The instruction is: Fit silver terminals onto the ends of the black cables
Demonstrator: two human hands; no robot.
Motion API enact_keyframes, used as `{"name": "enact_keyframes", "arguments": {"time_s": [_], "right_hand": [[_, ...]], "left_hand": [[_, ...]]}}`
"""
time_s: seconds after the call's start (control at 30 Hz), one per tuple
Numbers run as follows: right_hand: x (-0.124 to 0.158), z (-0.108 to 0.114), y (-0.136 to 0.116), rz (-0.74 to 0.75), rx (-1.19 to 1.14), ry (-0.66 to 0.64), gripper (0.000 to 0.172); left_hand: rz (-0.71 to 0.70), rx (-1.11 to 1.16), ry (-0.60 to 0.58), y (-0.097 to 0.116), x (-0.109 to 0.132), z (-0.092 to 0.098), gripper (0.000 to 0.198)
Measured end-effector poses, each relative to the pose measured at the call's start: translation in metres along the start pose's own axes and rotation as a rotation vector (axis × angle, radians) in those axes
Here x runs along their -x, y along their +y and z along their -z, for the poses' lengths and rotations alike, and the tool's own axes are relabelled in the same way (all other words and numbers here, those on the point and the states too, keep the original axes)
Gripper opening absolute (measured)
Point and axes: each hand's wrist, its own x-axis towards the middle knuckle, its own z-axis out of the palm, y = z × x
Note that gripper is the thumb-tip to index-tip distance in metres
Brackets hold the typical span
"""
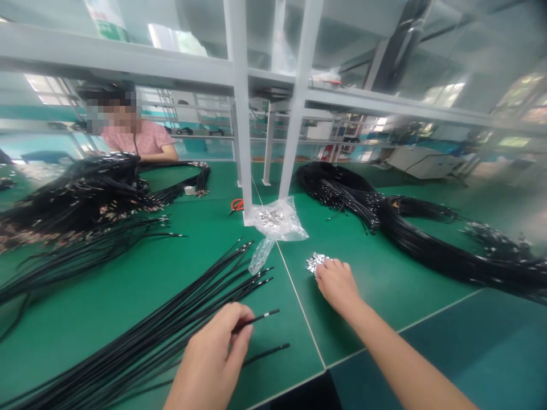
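Observation:
My left hand [216,356] is closed in a pinch on a black cable [256,318] whose metal-tipped end sticks out to the right. Under it, several more black cables [179,310] lie fanned across the green table [384,273]. My right hand [337,282] reaches forward, its fingers bent down onto a small pile of shiny metal terminals [315,262]. Whether it has one pinched is hidden by the knuckles.
A clear plastic bag of metal parts [276,222] lies by the white frame post [239,114]. Large bundles of black cables lie at the left [81,193] and right [427,239]. A person in a pink shirt [137,139] sits across the table. Orange-handled scissors [236,205] lie near the post.

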Motion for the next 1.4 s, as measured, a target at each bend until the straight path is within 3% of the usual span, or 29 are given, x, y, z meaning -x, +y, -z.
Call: {"name": "enact_keyframes", "arguments": {"time_s": [0.1, 0.23, 0.3, 0.43, 0.5, 0.6, 0.8, 1.0, 1.1, 1.27, 1.4], "right_hand": [[-0.001, 0.003, 0.004, -0.013, -0.083, 0.043, 0.016], [0.007, 0.020, -0.004, -0.081, -0.290, 0.105, 0.021], [0.018, 0.030, -0.022, -0.161, -0.621, 0.065, 0.020], [0.043, 0.042, -0.070, -0.413, -1.662, -0.207, 0.014], [0.052, 0.041, -0.087, -0.484, -1.920, -0.299, 0.012], [0.057, 0.039, -0.096, -0.534, -2.108, -0.398, 0.011], [0.058, 0.043, -0.093, -0.524, -2.182, -0.461, 0.010], [0.059, 0.048, -0.092, -0.461, -1.723, -0.296, 0.018], [0.057, 0.047, -0.091, -0.431, -1.577, -0.288, 0.020], [0.054, 0.047, -0.090, -0.463, -1.719, -0.374, 0.016], [0.055, 0.048, -0.091, -0.498, -1.926, -0.525, 0.016]], "left_hand": [[-0.056, 0.119, 0.072, -0.004, 0.003, 0.005, 0.014], [-0.164, 0.203, 0.033, 0.001, 0.011, 0.003, 0.015], [-0.161, 0.187, 0.053, 0.004, 0.014, -0.002, 0.016], [-0.154, 0.136, 0.067, 0.007, 0.019, -0.010, 0.018], [-0.161, 0.128, 0.087, 0.007, 0.021, -0.012, 0.019], [-0.182, 0.078, 0.127, 0.006, 0.022, -0.013, 0.022], [-0.177, -0.028, 0.116, 0.003, 0.021, -0.017, 0.023], [-0.192, -0.280, 0.084, 0.003, 0.022, -0.019, 0.025], [-0.180, -0.360, 0.069, 0.003, 0.021, -0.019, 0.026], [-0.127, -0.267, 0.051, 0.003, 0.019, -0.020, 0.026], [-0.109, -0.274, 0.064, 0.004, 0.019, -0.019, 0.026]]}}
